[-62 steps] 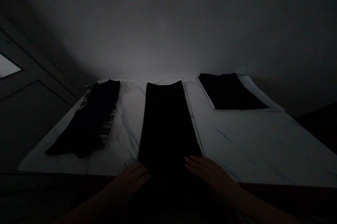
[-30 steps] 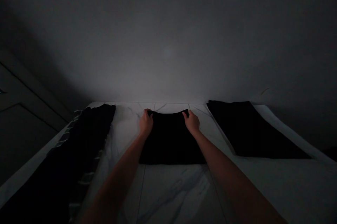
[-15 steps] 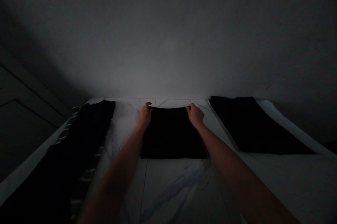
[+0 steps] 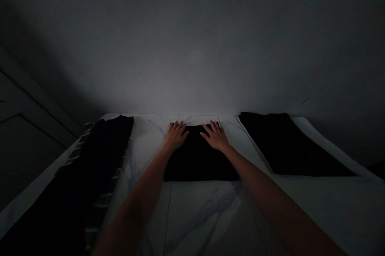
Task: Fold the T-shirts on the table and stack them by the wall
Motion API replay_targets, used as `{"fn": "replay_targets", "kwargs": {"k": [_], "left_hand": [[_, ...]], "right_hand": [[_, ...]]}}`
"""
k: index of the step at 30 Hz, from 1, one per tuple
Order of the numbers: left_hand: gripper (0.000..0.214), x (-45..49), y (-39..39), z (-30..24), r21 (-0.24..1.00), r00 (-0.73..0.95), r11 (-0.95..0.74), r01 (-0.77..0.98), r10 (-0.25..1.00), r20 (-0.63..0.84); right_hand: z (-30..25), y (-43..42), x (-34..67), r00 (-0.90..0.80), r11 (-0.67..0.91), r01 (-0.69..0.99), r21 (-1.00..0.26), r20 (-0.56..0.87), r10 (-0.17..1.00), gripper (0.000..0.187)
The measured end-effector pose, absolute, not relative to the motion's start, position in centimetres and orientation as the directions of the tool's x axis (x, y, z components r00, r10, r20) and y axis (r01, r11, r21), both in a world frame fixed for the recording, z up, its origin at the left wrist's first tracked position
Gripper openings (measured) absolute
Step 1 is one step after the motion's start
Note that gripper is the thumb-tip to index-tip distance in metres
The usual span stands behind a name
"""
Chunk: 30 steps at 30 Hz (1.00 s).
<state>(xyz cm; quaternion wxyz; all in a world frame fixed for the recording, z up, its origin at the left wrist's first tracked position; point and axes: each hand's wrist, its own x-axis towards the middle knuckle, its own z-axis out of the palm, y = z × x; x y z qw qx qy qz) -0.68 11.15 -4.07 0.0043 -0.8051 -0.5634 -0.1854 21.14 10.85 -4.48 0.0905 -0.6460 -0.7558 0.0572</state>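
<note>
A folded black cloth (image 4: 201, 164), perhaps a garment, lies flat on the white marble-patterned surface (image 4: 207, 212) in front of me. On its far left corner rests my left hand (image 4: 176, 136), palm down with the fingers spread. My right hand (image 4: 215, 136) lies the same way on the far right part, its thumb pointing inward. Both hands press on the cloth without gripping it. The light is dim, so the cloth's folds and exact kind cannot be made out.
Another folded black cloth (image 4: 288, 148) lies to the right on something white. Along the left, a long dark cloth (image 4: 96, 168) covers part of a striped or checked cloth (image 4: 76, 150). A grey wall (image 4: 192, 47) rises behind the far edge.
Both hands have let go of the cloth's far corners, moved inward, and now lie flat with fingers spread. The cloth stays in about the same place.
</note>
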Motion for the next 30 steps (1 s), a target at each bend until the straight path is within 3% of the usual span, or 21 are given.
{"fn": "replay_targets", "kwargs": {"k": [5,9,11,14,18,23,25,30], "left_hand": [[0.053,-1.0,11.3,-4.0,0.223,0.189,-0.257,0.94,0.94,0.285],[0.056,-2.2,10.2,-2.7,0.263,-0.118,0.029,0.964,0.937,0.328],[0.051,-3.1,9.7,-2.2,0.275,-0.219,0.145,0.95,0.941,0.26],[0.04,-4.0,9.6,-1.4,0.259,-0.237,0.2,0.945,0.964,0.122],[0.042,-3.0,9.5,0.0,0.217,-0.182,0.17,0.961,0.983,0.037],[0.039,-0.6,7.9,0.5,0.228,-0.06,0.04,0.973,0.995,0.081],[0.037,0.3,7.6,0.6,0.295,-0.005,-0.024,0.955,0.995,0.096],[0.03,4.9,8.2,2.4,0.627,0.048,-0.229,0.744,0.955,0.292]], "right_hand": [[-4.2,11.0,21.5,-0.153,0.158,0.952,-0.263,0.041,0.987,0.057],[-2.0,10.0,22.0,0.106,-0.071,0.937,-0.343,0.083,0.991,0.055],[-1.1,9.5,22.3,0.224,-0.185,0.91,-0.371,0.066,0.972,0.052],[-0.4,8.8,22.4,0.27,-0.246,0.872,-0.423,-0.005,0.963,0.046],[-0.1,7.8,21.7,0.26,-0.252,0.823,-0.509,-0.057,0.964,0.037],[0.0,6.0,21.6,0.201,-0.157,0.795,-0.586,0.01,0.98,0.032],[0.1,5.4,22.4,0.178,-0.116,0.784,-0.609,0.042,0.983,0.034],[2.0,4.8,29.2,0.138,-0.042,0.74,-0.671,0.09,0.986,0.029]]}}
